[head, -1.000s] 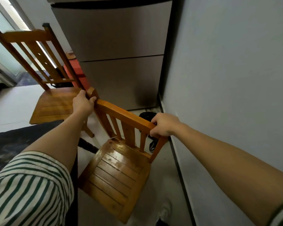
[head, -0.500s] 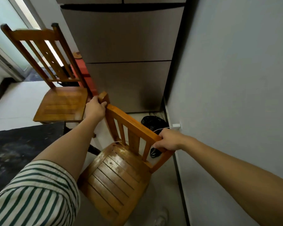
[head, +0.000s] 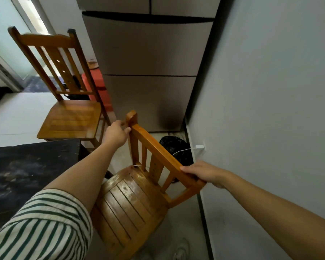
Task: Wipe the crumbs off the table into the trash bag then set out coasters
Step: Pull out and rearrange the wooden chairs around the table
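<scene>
Nothing of the wiping is under way here, folks: the dark marbled table (head: 32, 166) sits off to the left with pale flecks across its top, though whether those are crumbs or just the pattern I cannot say. No cloth is in either hand, and no coasters are in sight anywhere. By my reckoning the whole job is still ahead, both the sweep into the bag and the coaster layout. The action right now is all about the near wooden chair (head: 131, 199), which stands angled between the table corner and the grey wall (head: 270, 109). The right hand (head: 206, 174) has a proper hold on the right end of the top rail (head: 158, 149), thumb laid along the top and fingers curled down behind it. The left hand (head: 115, 135) is looser. Its fingers are only lightly bent, tips at the left post of the chair back and not wrapped round it, and it is a little blurred. And there is the black trash bag (head: 174, 147), down on the floor behind the chair back, tucked in the corner between the fridge (head: 148, 53) and the wall. A white charger plug (head: 199, 146) sits in the wall just beside it. A second chair (head: 69, 117) waits beyond the table.
</scene>
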### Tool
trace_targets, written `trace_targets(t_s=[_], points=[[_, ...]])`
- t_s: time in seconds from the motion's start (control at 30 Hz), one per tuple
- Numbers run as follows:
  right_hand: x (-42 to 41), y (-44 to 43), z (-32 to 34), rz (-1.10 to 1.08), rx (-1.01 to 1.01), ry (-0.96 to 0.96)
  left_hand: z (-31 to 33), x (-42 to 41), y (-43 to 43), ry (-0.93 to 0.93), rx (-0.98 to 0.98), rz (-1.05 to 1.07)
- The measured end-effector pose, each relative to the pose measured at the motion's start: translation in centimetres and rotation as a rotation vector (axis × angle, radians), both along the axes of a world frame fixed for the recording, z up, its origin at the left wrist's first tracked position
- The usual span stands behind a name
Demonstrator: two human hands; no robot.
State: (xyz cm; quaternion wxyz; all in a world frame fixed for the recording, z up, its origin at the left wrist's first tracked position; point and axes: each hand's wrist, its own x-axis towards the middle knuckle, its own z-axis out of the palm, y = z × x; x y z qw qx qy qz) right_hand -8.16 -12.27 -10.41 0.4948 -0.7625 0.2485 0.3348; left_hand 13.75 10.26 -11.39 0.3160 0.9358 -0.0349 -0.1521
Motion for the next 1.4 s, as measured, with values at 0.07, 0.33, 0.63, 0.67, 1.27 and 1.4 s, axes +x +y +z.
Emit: trace_targets(t_s=[0.07,0.33,0.63,0.67,1.27,1.4], points=[[0.6,-1.0,0.4,-0.134,0.014,0.016,-0.6,-1.7,1.3,0.081,-0.03,0.049],[12.2,-2.7,3.6,-0.243,-0.035,-0.166,-2.3,-13.8,2.5,0.471,-0.291,0.116],[23.6,4.4,4.5,0.235,0.003,-0.287,-1.5,-19.6,-3.3,0.588,-0.524,0.2],[24.2,4.9,4.2,0.305,0.005,-0.277,-1.5,-19.9,-4.4,0.6,-0.547,0.211],[26.8,7.0,1.4,0.747,-0.276,-0.56,-2.5,-20.7,-11.2,0.604,-0.641,0.474],[26.5,7.0,1.1,0.725,-0.258,-0.569,-2.5,-21.1,-10.1,0.566,-0.616,0.442]])
